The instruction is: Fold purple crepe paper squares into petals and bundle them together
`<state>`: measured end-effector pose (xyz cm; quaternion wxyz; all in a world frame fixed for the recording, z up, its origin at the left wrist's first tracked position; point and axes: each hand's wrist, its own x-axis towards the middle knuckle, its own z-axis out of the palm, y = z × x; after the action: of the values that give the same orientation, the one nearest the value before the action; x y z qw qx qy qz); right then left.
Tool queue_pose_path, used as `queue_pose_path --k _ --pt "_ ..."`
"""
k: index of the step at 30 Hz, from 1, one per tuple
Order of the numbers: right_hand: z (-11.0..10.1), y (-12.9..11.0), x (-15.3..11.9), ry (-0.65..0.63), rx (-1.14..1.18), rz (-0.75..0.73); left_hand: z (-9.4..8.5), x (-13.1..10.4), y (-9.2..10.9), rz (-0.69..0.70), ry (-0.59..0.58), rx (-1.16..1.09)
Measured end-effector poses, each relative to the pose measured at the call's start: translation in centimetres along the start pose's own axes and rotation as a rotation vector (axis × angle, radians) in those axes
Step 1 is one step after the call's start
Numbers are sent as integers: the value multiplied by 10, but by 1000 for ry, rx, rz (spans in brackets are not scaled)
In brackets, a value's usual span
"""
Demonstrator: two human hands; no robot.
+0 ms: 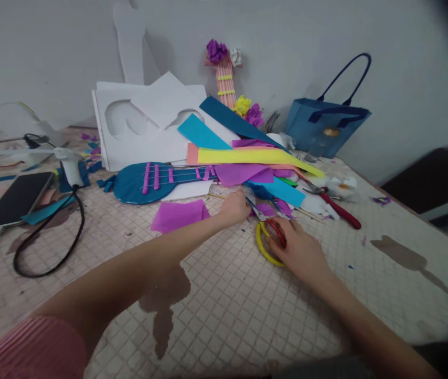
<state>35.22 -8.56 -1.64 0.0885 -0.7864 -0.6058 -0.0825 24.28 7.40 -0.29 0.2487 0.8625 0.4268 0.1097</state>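
Head view: scissors (262, 217) in right grip (304, 247), blades (254, 207) beside left grip (235, 207).

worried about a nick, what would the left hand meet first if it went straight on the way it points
Probably the scissor blades, close beside the left hand, with the handles in the right hand; depth is unclear, so it might pass above them.

A pale surface (224, 310) with a grid pattern is showing dark patches. On its left, 1 phone (16, 200) is lying near a looping black cord (82, 218). A blue guitar shape (137, 183) is resting farther in, with 1 purple sheet (180, 216) lying in front. Red-handled pliers (338, 209) are lying toward the right; 1 blue bag (306, 118) is standing behind them.
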Motion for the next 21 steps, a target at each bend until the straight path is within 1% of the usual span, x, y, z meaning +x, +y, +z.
queue_pose_path --k 3,6,9,11,12,14,16,18,21 --pt "-2 2 -1 -23 23 -34 -3 -2 -2 45 41 28" --pt "-9 7 3 -45 85 -79 -9 -9 -5 102 84 68" --pt "-15 13 14 26 157 -133 -16 -23 -9 201 129 126" --pt "-15 16 25 83 209 -218 -16 -33 -12 301 125 172" --pt "-13 17 30 88 236 -270 -15 -39 -14 356 107 195" --pt "-6 18 39 47 283 -359 -8 -47 -16 448 64 240" --pt "3 18 45 -39 313 -412 1 -53 -19 496 42 283" --pt "10 18 47 -108 325 -426 9 -57 -22 508 29 317" --pt "16 19 48 -151 323 -399 14 -59 -27 508 18 350"
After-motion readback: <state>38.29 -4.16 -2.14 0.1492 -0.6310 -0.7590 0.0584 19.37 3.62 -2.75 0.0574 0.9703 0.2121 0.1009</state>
